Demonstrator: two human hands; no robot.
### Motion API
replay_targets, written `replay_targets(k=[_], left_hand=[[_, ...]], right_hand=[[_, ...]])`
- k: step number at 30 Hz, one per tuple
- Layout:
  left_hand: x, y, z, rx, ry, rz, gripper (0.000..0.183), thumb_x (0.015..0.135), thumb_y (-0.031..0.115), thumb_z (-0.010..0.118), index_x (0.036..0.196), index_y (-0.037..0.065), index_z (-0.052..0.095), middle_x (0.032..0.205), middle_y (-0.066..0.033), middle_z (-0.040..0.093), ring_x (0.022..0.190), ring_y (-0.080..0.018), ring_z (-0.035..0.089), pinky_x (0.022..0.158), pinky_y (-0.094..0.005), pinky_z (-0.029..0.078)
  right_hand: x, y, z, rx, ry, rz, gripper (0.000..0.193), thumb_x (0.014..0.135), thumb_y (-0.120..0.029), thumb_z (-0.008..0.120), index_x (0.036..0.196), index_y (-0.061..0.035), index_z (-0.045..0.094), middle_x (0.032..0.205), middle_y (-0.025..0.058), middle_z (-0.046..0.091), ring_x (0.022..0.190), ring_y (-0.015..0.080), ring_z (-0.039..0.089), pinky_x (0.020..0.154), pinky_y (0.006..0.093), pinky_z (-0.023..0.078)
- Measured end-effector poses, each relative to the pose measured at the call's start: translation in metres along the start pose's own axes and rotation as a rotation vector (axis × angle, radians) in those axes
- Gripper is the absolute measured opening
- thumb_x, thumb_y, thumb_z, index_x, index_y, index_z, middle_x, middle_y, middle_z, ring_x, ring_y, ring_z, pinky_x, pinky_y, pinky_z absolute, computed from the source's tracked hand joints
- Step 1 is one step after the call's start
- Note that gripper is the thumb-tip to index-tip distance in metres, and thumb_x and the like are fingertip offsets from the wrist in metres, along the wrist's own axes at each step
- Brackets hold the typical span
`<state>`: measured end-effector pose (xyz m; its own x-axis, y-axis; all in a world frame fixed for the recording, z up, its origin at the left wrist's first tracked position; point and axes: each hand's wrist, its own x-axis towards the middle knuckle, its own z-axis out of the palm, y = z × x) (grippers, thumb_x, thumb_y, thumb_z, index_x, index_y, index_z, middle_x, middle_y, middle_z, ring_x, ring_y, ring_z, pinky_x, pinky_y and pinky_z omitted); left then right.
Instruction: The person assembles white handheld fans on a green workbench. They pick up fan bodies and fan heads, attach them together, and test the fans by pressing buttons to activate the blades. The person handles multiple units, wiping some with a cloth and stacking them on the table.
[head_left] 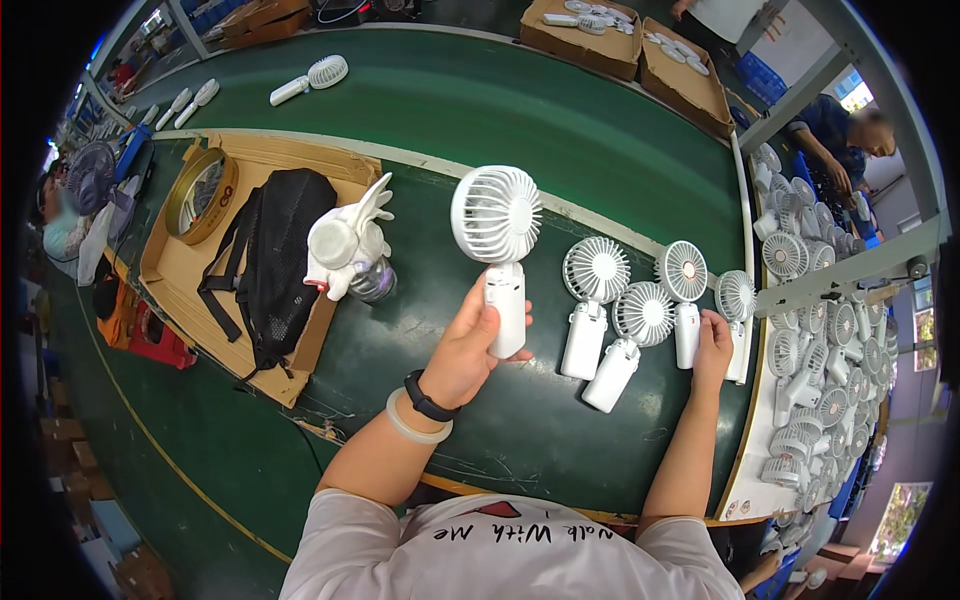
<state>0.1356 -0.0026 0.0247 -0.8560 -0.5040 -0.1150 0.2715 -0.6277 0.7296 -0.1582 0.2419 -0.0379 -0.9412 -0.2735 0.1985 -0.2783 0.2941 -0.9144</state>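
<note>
My left hand (466,338) is wrapped round the white handle of a handheld fan (497,214), held up over the green table with its round grille at the top. Farther right, my right hand (712,345) is closed between two more fans, one with a copper-coloured centre (684,270) and one at the table's right edge (736,296). Its fingers curl at a handle; which of the two they grip is partly hidden. Just left of that hand, two white fans lie on the table, an upper one (596,268) and a lower one (643,313).
A cardboard tray (165,262) at the left holds a black backpack (285,255) and a tape roll (203,195). White gloves (352,245) rest on a jar beside it. Many fans (832,405) crowd a board at the right. Beyond runs a green conveyor belt (430,95); a co-worker (845,140) stands far right.
</note>
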Motion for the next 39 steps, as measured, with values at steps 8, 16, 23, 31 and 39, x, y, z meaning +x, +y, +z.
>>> replay_targets(k=[8,16,23,31,39], left_hand=[[-0.005,-0.005,0.009,0.134,-0.058,-0.059,0.077,0.080,-0.004,0.059,0.143,0.010,0.017,0.118,-0.0075,0.046,0.090,-0.0140,0.056,0.064,-0.0263,0.052],[-0.011,-0.004,0.018,-0.061,-0.213,-0.160,0.079,0.078,0.007,0.067,0.140,0.010,0.018,0.106,-0.0086,0.051,0.082,-0.0148,0.057,0.057,-0.0244,0.049],[-0.011,-0.003,0.010,-0.134,-0.410,-0.124,0.083,0.079,0.041,0.069,0.138,0.012,0.019,0.101,-0.0097,0.053,0.074,-0.0161,0.055,0.049,-0.0228,0.044],[-0.009,-0.022,0.000,-0.241,-0.516,-0.153,0.089,0.079,0.038,0.069,0.140,0.004,0.015,0.102,-0.0108,0.053,0.076,-0.0149,0.056,0.051,-0.0220,0.045],[-0.013,-0.011,0.011,-0.135,-0.447,-0.182,0.086,0.080,0.034,0.069,0.140,0.005,0.016,0.103,-0.0091,0.052,0.077,-0.0164,0.058,0.051,-0.0232,0.047]], right_hand=[[-0.046,-0.081,0.018,-0.311,0.223,-0.619,0.021,0.084,0.001,0.054,0.104,0.0025,0.056,0.087,0.0120,0.060,0.074,0.0197,0.055,0.070,0.0297,0.045],[-0.101,-0.162,0.083,-0.003,-0.485,-0.349,0.031,0.086,-0.007,0.056,0.116,-0.0013,0.049,0.100,0.0116,0.059,0.082,0.0176,0.058,0.062,0.0258,0.047],[-0.135,-0.155,0.137,0.915,-1.005,0.394,0.065,0.094,-0.054,0.026,0.134,-0.0033,0.035,0.123,0.0231,0.048,0.114,0.0287,0.050,0.094,0.0398,0.042],[-0.144,-0.154,0.140,1.315,-1.218,0.681,0.062,0.095,-0.051,0.021,0.133,-0.0040,0.035,0.128,0.0262,0.044,0.120,0.0326,0.045,0.099,0.0418,0.038],[-0.134,-0.155,0.130,1.296,-1.124,0.674,0.068,0.092,-0.057,0.023,0.133,-0.0045,0.036,0.128,0.0277,0.044,0.119,0.0374,0.046,0.096,0.0437,0.041]])
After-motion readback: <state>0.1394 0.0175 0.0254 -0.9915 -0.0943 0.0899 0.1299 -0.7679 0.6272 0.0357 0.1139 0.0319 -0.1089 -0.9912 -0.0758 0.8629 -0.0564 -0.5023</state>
